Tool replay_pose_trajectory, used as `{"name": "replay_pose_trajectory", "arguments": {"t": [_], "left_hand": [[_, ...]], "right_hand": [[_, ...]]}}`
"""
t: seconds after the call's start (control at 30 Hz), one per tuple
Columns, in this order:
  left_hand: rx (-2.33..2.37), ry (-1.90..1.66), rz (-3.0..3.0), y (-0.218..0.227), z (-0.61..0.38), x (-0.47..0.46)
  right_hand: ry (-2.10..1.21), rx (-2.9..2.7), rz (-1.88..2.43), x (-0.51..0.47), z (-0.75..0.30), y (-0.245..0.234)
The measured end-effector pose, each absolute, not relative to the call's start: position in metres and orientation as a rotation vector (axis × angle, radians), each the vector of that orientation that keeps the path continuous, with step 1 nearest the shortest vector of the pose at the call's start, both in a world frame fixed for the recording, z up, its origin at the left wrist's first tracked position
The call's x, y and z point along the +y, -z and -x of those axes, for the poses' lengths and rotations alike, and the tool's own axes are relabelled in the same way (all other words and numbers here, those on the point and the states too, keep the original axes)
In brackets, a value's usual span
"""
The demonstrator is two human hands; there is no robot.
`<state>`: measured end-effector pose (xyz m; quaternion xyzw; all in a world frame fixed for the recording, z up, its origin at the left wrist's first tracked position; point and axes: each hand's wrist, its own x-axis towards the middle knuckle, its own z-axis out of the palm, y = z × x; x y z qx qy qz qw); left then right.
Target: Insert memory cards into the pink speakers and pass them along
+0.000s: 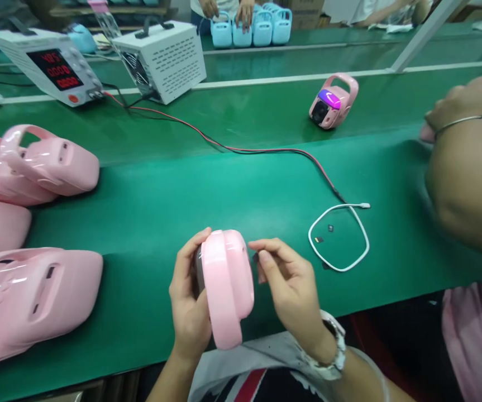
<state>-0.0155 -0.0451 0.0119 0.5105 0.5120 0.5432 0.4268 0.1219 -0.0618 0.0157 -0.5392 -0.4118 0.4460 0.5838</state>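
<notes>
My left hand [190, 301] is wrapped round a pink plastic device with a carry handle [228, 285], held tilted above the green mat, its handle side toward me. Close to the device's right side, my right hand [289, 279] is closed in a pinch on a small dark memory card [256, 258], mostly covered by the fingers. Small black memory cards [330, 228] lie on the mat to the right, inside and under a loop of white cable [367, 245] joined to a red and black lead.
Several pink devices [65, 162] stand at the left. A lit pink device [328, 106] is at the back, near two power supplies [169, 61]. A co-worker's arm [467, 173] reaches in at the right. Across the bench, another person's hands touch blue devices [261, 28].
</notes>
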Motion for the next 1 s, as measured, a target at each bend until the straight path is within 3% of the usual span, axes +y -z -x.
{"name": "replay_pose_trajectory", "arguments": {"t": [0.1, 0.23, 0.43, 0.53, 0.73, 1.0], "left_hand": [[1.274, -1.372, -1.263, -0.008, 0.018, -0.041], [1.284, -1.238, -1.245, -0.011, 0.026, -0.03], [1.426, -1.38, -1.641, -0.063, 0.026, -0.031], [1.271, -1.167, -2.008, -0.085, 0.013, -0.034], [1.19, -1.129, -2.045, -0.087, -0.002, -0.036], [1.117, -1.482, -2.535, -0.073, 0.018, -0.042]], "right_hand": [[-1.055, -0.977, 1.258, -0.062, -0.116, -0.01], [-1.316, -0.691, 1.117, -0.058, -0.126, -0.009], [-1.898, -0.214, 0.572, -0.052, -0.143, -0.031], [-1.992, -0.237, 0.471, -0.054, -0.137, -0.037], [-1.82, -0.364, 0.507, -0.06, -0.124, -0.038], [-1.486, -0.748, 0.784, -0.071, -0.144, -0.05]]}}
